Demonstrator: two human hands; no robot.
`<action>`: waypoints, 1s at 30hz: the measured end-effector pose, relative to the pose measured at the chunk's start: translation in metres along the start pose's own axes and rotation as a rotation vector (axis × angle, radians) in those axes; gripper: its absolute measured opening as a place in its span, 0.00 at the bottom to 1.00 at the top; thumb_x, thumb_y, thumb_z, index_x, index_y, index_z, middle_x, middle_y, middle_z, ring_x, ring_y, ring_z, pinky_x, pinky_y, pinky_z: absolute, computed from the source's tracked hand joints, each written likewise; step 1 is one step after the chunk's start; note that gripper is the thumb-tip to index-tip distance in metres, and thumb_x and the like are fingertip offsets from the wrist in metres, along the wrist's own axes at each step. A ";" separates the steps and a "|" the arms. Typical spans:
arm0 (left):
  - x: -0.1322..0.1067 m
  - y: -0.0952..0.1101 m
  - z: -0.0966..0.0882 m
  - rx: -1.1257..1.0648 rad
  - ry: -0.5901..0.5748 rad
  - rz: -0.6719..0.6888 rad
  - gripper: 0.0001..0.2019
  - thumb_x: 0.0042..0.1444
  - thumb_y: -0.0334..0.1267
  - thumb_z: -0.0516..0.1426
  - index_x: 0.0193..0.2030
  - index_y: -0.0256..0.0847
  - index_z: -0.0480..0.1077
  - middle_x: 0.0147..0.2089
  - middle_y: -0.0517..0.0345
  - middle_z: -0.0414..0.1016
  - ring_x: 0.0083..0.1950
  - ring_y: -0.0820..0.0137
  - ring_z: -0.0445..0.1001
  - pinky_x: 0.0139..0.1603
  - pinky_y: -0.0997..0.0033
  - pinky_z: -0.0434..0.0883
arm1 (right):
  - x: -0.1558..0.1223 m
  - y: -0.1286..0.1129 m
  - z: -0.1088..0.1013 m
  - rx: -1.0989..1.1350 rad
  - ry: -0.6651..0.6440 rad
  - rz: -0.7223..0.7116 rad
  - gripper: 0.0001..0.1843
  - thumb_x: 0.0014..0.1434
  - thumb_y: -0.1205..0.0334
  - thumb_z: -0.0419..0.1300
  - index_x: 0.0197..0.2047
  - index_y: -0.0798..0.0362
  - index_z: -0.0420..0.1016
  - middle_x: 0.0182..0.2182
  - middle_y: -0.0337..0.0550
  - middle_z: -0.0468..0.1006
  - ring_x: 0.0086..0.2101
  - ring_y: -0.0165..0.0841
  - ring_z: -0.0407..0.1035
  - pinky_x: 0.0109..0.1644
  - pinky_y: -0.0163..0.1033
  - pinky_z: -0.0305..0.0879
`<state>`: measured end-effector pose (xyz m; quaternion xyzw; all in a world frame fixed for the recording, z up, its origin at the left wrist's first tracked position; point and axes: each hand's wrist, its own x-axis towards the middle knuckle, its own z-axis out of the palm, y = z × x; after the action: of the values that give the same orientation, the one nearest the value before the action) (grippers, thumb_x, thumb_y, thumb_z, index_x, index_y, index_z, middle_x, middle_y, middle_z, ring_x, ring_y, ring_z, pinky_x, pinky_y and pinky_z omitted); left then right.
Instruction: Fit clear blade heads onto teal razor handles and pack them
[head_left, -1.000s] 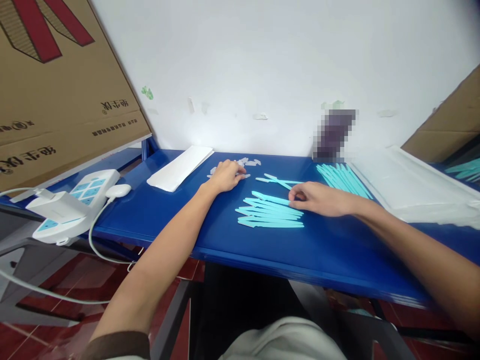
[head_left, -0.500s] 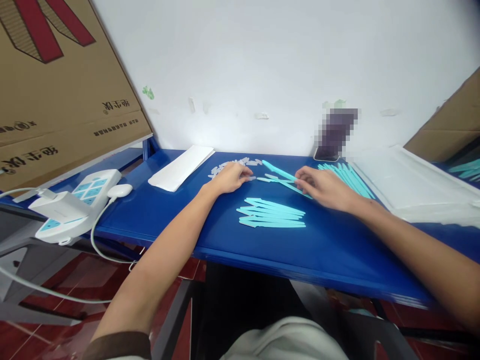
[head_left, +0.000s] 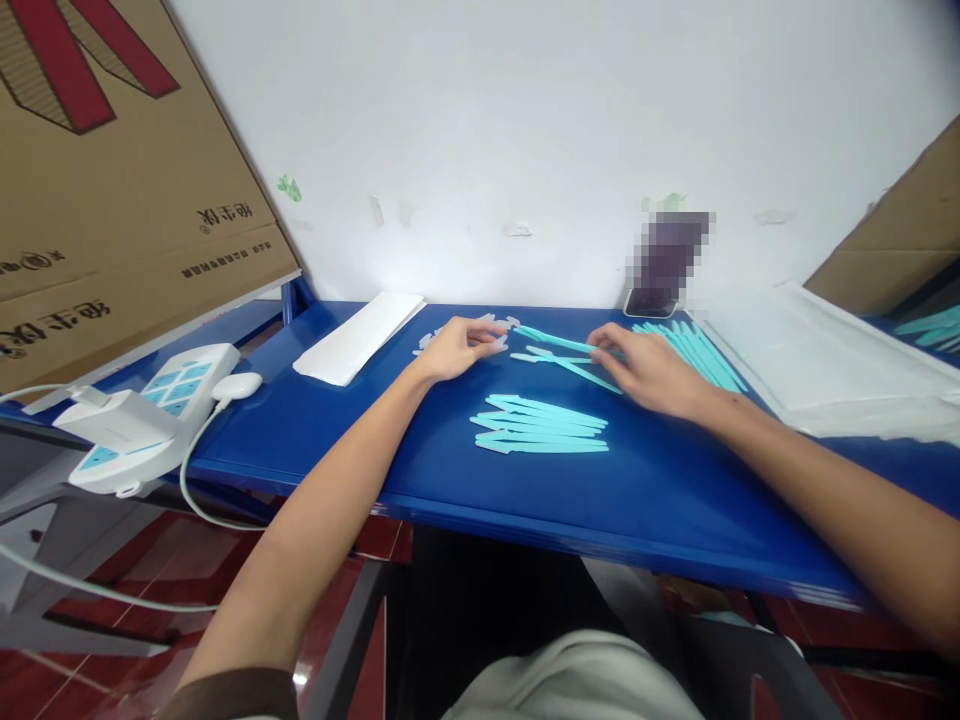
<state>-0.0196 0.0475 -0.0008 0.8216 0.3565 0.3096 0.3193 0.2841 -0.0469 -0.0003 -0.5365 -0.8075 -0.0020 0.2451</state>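
Observation:
My left hand (head_left: pixel 456 348) rests on the blue table (head_left: pixel 337 430) among several small clear plastic pieces (head_left: pixel 495 322), fingers pinched on one of them. My right hand (head_left: pixel 643 368) lies just right of it, fingers closed on a thin teal plastic stick (head_left: pixel 551 340) that points left toward the left hand. Two more loose teal sticks (head_left: pixel 562 362) lie under it. A neat pile of teal sticks (head_left: pixel 538 424) sits nearer to me. Another row of teal sticks (head_left: pixel 694 352) lies behind the right hand.
A folded white sheet (head_left: pixel 360 336) lies at the back left. A white power strip with a charger (head_left: pixel 142 412) sits on the left edge. A cardboard box (head_left: pixel 112 170) leans at left. Clear plastic bags (head_left: pixel 817 365) cover the right. A phone (head_left: pixel 664 265) stands against the wall.
My right hand left the near pile, moved back and picked up a teal stick. My left hand stayed among the clear pieces and closed its fingers on one.

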 end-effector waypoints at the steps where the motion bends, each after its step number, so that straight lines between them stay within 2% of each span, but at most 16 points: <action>1: 0.000 0.000 0.000 -0.045 0.012 -0.013 0.16 0.60 0.38 0.64 0.55 0.40 0.79 0.51 0.46 0.83 0.55 0.60 0.80 0.60 0.56 0.75 | 0.000 0.000 0.000 -0.005 0.023 -0.001 0.15 0.70 0.53 0.49 0.50 0.51 0.71 0.41 0.50 0.83 0.38 0.44 0.76 0.41 0.46 0.66; 4: 0.001 0.001 0.003 -0.186 0.035 -0.067 0.15 0.61 0.37 0.64 0.54 0.40 0.79 0.53 0.46 0.82 0.55 0.60 0.80 0.56 0.56 0.77 | 0.000 0.000 0.001 -0.009 0.050 -0.009 0.15 0.69 0.54 0.49 0.50 0.52 0.71 0.42 0.52 0.83 0.40 0.45 0.77 0.42 0.46 0.66; 7: 0.002 0.003 0.007 -0.273 0.051 -0.098 0.15 0.60 0.37 0.64 0.53 0.39 0.79 0.55 0.45 0.81 0.54 0.60 0.80 0.51 0.58 0.78 | 0.000 0.001 0.001 0.008 0.030 -0.012 0.15 0.70 0.54 0.49 0.49 0.51 0.71 0.40 0.51 0.83 0.37 0.43 0.76 0.40 0.45 0.66; 11: 0.003 0.004 0.010 -0.289 0.046 -0.071 0.15 0.60 0.36 0.63 0.54 0.36 0.79 0.56 0.43 0.81 0.53 0.61 0.80 0.48 0.61 0.79 | -0.001 -0.001 0.000 0.041 -0.029 -0.008 0.14 0.71 0.53 0.48 0.48 0.50 0.70 0.35 0.46 0.82 0.32 0.40 0.75 0.36 0.43 0.65; 15: 0.004 0.001 0.012 -0.268 0.044 -0.011 0.16 0.60 0.38 0.63 0.54 0.36 0.79 0.57 0.42 0.80 0.53 0.62 0.79 0.46 0.63 0.79 | 0.000 -0.006 -0.001 0.081 -0.052 0.003 0.14 0.70 0.52 0.48 0.47 0.50 0.70 0.34 0.47 0.82 0.32 0.39 0.75 0.35 0.43 0.65; 19: 0.005 -0.003 0.012 -0.241 0.056 0.048 0.16 0.61 0.39 0.63 0.54 0.37 0.79 0.58 0.43 0.79 0.52 0.62 0.80 0.46 0.64 0.78 | 0.000 -0.008 -0.002 0.094 -0.072 0.015 0.14 0.69 0.52 0.50 0.46 0.51 0.71 0.36 0.48 0.83 0.33 0.40 0.76 0.36 0.43 0.65; 23: 0.005 -0.003 0.011 -0.195 0.086 0.041 0.16 0.62 0.39 0.62 0.55 0.37 0.79 0.55 0.44 0.81 0.50 0.63 0.80 0.49 0.62 0.78 | 0.001 -0.008 -0.006 0.135 -0.043 0.036 0.14 0.69 0.54 0.50 0.46 0.52 0.71 0.35 0.48 0.84 0.34 0.40 0.77 0.39 0.44 0.67; 30: 0.004 0.003 0.012 -0.181 0.116 0.057 0.14 0.62 0.35 0.61 0.53 0.36 0.79 0.53 0.44 0.82 0.52 0.62 0.80 0.55 0.59 0.76 | 0.001 -0.012 -0.009 0.180 -0.088 0.058 0.12 0.67 0.54 0.51 0.45 0.51 0.71 0.34 0.46 0.83 0.32 0.38 0.76 0.36 0.41 0.66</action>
<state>-0.0078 0.0453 -0.0045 0.7798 0.3217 0.3965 0.3622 0.2769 -0.0541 0.0114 -0.5349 -0.7986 0.1010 0.2567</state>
